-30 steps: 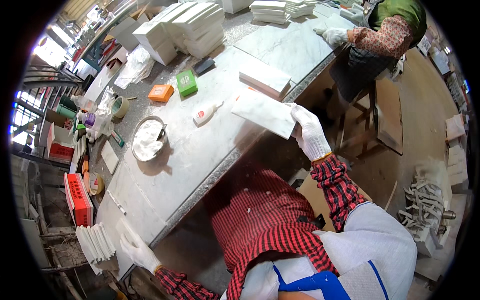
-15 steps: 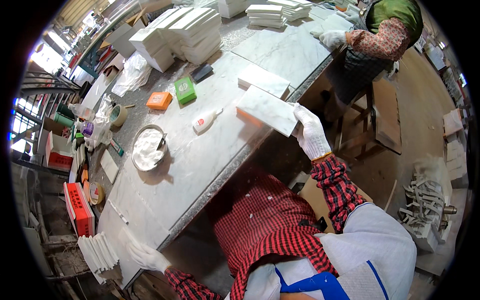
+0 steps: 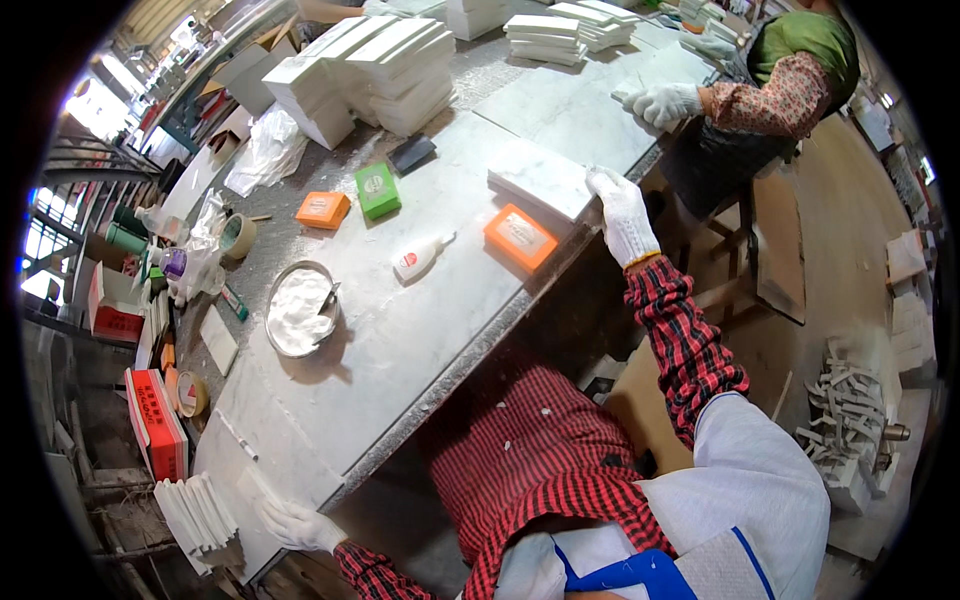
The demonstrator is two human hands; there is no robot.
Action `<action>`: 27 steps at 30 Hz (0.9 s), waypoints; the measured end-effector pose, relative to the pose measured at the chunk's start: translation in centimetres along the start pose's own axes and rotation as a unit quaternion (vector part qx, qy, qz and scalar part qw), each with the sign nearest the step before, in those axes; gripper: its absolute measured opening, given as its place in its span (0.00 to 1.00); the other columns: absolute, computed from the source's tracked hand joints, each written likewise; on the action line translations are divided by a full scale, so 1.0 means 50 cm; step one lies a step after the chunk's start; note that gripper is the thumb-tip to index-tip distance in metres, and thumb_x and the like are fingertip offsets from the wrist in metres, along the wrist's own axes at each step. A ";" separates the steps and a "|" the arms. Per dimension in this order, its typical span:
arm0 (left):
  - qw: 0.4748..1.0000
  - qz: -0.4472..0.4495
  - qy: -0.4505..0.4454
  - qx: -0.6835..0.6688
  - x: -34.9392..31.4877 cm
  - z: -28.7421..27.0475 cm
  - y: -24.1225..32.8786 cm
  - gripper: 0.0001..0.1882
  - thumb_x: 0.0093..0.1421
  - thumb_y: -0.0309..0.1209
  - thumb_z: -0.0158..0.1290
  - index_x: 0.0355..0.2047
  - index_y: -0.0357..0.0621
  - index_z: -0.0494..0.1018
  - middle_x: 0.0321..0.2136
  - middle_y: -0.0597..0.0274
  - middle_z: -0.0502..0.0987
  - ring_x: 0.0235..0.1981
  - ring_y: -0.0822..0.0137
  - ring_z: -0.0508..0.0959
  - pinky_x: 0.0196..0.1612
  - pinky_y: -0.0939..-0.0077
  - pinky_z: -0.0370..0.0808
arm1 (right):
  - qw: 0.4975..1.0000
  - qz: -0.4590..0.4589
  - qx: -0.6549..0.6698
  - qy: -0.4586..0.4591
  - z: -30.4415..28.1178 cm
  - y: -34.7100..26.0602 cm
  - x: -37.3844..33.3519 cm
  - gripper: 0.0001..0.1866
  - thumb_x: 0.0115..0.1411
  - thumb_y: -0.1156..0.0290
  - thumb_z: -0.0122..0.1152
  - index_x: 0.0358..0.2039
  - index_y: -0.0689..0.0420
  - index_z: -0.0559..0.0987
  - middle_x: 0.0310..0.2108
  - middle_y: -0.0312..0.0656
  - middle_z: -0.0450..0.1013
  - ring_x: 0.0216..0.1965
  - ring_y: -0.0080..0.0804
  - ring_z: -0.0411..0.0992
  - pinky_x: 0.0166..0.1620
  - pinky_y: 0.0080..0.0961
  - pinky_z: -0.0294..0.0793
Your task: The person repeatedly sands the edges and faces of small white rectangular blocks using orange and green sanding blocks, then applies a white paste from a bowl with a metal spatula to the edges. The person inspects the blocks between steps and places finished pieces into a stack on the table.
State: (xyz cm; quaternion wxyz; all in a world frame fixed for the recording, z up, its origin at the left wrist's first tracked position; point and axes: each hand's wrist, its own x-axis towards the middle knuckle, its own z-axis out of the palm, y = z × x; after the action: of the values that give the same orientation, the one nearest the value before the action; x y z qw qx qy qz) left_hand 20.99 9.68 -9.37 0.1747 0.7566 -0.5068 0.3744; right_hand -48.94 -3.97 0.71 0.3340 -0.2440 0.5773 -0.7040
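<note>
My right hand (image 3: 625,215), in a white knit glove, grips the right end of a white marble tile (image 3: 540,180). That tile lies at the table's near edge, where another tile lay; I cannot tell whether it rests on top of it. An orange box (image 3: 520,238) sits just in front of the tile. My left hand (image 3: 300,525), also gloved, lies at the table's lower left corner with its fingers stretched out flat. Beside its fingertips are several thin white strips (image 3: 205,512) in a row. A white squeeze bottle (image 3: 418,258) lies left of the orange box.
A bowl of white paste (image 3: 302,308) stands mid-table. A green box (image 3: 377,190), a second orange box (image 3: 322,210) and a dark block (image 3: 411,154) lie beyond. Tall tile stacks (image 3: 400,80) stand at the back. A co-worker's gloved hand (image 3: 668,103) is at the far right.
My right hand has moved the marble tile away from me, from above the orange box to the place of the other tile. The orange box now shows fully. My left hand has stayed put.
</note>
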 end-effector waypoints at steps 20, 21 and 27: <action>0.934 -0.142 -0.291 -0.153 0.083 -0.049 -0.076 0.38 0.61 0.41 0.64 0.68 0.39 0.65 0.62 0.41 0.72 0.61 0.40 0.72 0.65 0.54 0.67 | 0.753 -0.192 -0.609 -0.156 0.021 -0.060 0.044 0.47 0.45 0.52 0.73 0.67 0.48 0.70 0.55 0.52 0.75 0.57 0.51 0.74 0.58 0.42 0.75; 0.933 -0.156 -0.281 -0.160 0.083 -0.045 -0.075 0.38 0.61 0.40 0.64 0.68 0.39 0.65 0.62 0.41 0.72 0.61 0.40 0.72 0.64 0.53 0.67 | 0.755 -0.185 -0.608 -0.158 0.016 -0.057 0.049 0.47 0.44 0.53 0.73 0.67 0.48 0.70 0.55 0.52 0.75 0.57 0.51 0.74 0.58 0.42 0.75; 0.955 -0.199 -0.196 -0.095 0.084 -0.074 -0.008 0.38 0.60 0.39 0.65 0.68 0.42 0.66 0.58 0.40 0.75 0.59 0.40 0.73 0.62 0.52 0.69 | 0.785 -0.165 -0.572 -0.171 0.007 -0.051 0.057 0.48 0.45 0.55 0.75 0.68 0.54 0.69 0.60 0.56 0.73 0.61 0.52 0.71 0.62 0.39 0.72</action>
State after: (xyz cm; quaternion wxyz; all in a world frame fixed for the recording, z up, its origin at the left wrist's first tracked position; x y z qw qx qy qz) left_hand 20.76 9.57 -3.77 0.2139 0.8807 -0.4034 0.1263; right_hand -51.06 -6.08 3.17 0.1050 -0.5985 0.7586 -0.2353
